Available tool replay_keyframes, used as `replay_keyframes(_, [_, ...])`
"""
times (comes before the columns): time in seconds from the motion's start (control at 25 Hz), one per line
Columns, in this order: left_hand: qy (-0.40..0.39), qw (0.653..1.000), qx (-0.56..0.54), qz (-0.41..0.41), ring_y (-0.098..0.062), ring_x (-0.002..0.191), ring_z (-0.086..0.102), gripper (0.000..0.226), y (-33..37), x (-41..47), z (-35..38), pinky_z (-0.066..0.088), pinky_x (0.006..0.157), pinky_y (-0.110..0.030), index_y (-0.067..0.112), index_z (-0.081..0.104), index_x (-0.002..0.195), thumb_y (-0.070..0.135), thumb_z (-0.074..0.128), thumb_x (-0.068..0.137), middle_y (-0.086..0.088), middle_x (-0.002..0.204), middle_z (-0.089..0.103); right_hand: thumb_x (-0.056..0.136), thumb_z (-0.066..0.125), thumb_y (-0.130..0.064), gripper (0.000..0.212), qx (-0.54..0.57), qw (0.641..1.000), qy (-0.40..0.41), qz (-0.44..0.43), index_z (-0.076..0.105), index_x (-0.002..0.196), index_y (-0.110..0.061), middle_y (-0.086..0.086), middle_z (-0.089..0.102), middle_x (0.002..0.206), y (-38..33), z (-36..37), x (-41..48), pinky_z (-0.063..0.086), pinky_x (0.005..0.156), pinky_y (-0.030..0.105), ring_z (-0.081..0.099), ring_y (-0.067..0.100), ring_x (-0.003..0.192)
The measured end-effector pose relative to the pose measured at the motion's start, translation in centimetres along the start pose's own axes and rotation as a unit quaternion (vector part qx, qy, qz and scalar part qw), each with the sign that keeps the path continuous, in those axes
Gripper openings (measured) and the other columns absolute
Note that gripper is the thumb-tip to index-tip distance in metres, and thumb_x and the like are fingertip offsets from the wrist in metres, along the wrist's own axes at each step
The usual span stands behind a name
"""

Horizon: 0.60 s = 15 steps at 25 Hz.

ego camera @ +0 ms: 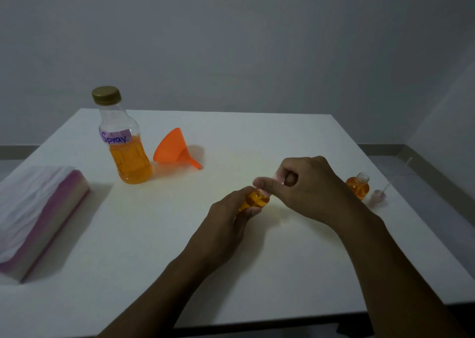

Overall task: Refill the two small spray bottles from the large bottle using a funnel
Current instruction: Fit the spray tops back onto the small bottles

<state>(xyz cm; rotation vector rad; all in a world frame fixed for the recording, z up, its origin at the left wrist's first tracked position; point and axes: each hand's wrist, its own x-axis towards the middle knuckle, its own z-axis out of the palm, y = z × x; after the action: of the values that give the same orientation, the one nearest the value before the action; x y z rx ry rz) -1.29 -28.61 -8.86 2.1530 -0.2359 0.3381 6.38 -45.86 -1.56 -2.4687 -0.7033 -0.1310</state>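
Note:
My left hand [228, 214] grips a small spray bottle [254, 199] of orange liquid near the table's middle. My right hand [305, 186] pinches the pink spray cap [277, 178] at that bottle's top. A second small bottle [357, 186], orange-filled with its neck uncovered, stands at the right, partly hidden by my right hand. Its pink spray head [379, 195] with a white tube lies beside it. The large bottle [123, 142], labelled "Spray", gold-capped and about half full, stands at the back left. An orange funnel [174, 149] lies on its side next to it.
A pink and white pack of tissues [36, 217] lies at the left edge of the white table [154, 247]. The table's right edge runs close behind the second small bottle. A grey wall stands beyond the far edge.

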Motion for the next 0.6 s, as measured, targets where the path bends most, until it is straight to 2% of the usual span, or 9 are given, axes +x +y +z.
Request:
replay_keyframes(0.04, [-0.003,1.0,-0.003,0.0,-0.002,0.096,0.058,0.034,0.01,0.01,0.02,0.051,0.084,-0.023,0.029,0.054,0.123,0.042,0.044,0.093,0.016,0.11,0.062,0.074,0.066,-0.069,0.046,0.013,1.0,-0.013,0.002,0.059,0.105,-0.035,-0.017,0.061,0.08,-0.11,-0.32,-0.07,0.046,0.063,0.019,0.06,0.005,0.068])
replay_keyframes(0.12, [0.001,1.0,-0.012,0.001,-0.003,0.094,0.059,0.028,-0.02,0.03,0.11,0.052,0.081,-0.025,0.026,0.056,0.117,0.04,0.045,0.095,0.013,0.107,0.064,0.077,0.077,-0.053,0.057,0.066,0.996,-0.053,-0.017,0.052,0.126,-0.039,-0.019,0.061,0.097,0.08,-1.05,-0.41,0.047,0.062,0.014,0.063,0.006,0.073])
replay_keyframes(0.2, [0.009,1.0,-0.006,0.005,-0.004,0.092,0.059,0.03,-0.12,0.0,0.12,0.051,0.081,-0.024,0.027,0.056,0.119,0.04,0.045,0.094,0.012,0.106,0.064,0.082,0.079,-0.037,0.038,0.082,0.994,-0.053,-0.052,0.064,0.117,-0.033,-0.018,0.063,0.095,0.27,-0.87,-0.72,0.047,0.061,0.014,0.062,0.004,0.075])
replay_keyframes(0.24, [0.007,1.0,-0.001,0.004,-0.004,0.093,0.059,0.035,-0.21,0.01,0.15,0.051,0.082,-0.023,0.028,0.055,0.123,0.043,0.044,0.092,0.012,0.109,0.064,0.083,0.077,-0.038,0.025,0.065,0.996,-0.037,-0.046,0.069,0.105,-0.028,-0.018,0.064,0.087,0.32,-0.54,-0.7,0.045,0.061,0.014,0.061,0.004,0.072])
replay_keyframes(0.28, [0.0,1.0,0.002,0.0,-0.003,0.094,0.059,0.04,-0.2,0.01,0.17,0.05,0.083,-0.022,0.029,0.053,0.126,0.046,0.042,0.091,0.012,0.111,0.063,0.083,0.075,-0.045,0.023,0.045,0.999,-0.016,-0.025,0.071,0.093,-0.025,-0.017,0.063,0.077,0.3,-0.25,-0.58,0.043,0.061,0.015,0.059,0.004,0.067])
replay_keyframes(0.32, [-0.006,1.0,0.002,-0.004,-0.004,0.096,0.058,0.043,-0.2,0.01,0.19,0.05,0.085,-0.022,0.029,0.052,0.128,0.047,0.041,0.09,0.011,0.114,0.063,0.08,0.071,-0.056,0.034,0.025,1.0,-0.002,-0.001,0.069,0.086,-0.023,-0.015,0.062,0.07,0.25,-0.06,-0.49,0.042,0.06,0.017,0.059,0.004,0.063])
replay_keyframes(0.4, [-0.008,1.0,-0.011,0.0,-0.006,0.096,0.06,0.038,-0.27,0.04,0.27,0.051,0.084,-0.025,0.029,0.054,0.124,0.045,0.042,0.092,0.011,0.112,0.065,0.073,0.067,-0.066,0.045,0.027,0.999,-0.009,0.019,0.066,0.096,-0.027,-0.014,0.064,0.077,0.29,-0.25,-0.47,0.045,0.061,0.017,0.062,0.005,0.068])
replay_keyframes(0.48, [-0.004,1.0,-0.023,-0.001,-0.007,0.094,0.062,0.027,-0.32,0.04,0.28,0.052,0.082,-0.028,0.029,0.056,0.117,0.04,0.044,0.095,0.012,0.105,0.065,0.077,0.077,-0.05,0.046,0.071,0.996,-0.046,-0.002,0.062,0.117,-0.033,-0.014,0.066,0.097,0.27,-0.76,-0.66,0.05,0.063,0.015,0.065,0.007,0.077])
replay_keyframes(0.6, [-0.009,1.0,-0.006,-0.002,-0.004,0.094,0.06,0.022,-0.3,0.08,0.31,0.05,0.082,-0.022,0.032,0.055,0.117,0.036,0.047,0.097,0.015,0.106,0.064,0.085,0.078,-0.024,0.028,0.063,0.996,-0.048,-0.046,0.07,0.112,-0.028,-0.011,0.07,0.105,0.37,-0.22,-0.86,0.058,0.074,0.02,0.065,0.006,0.089])
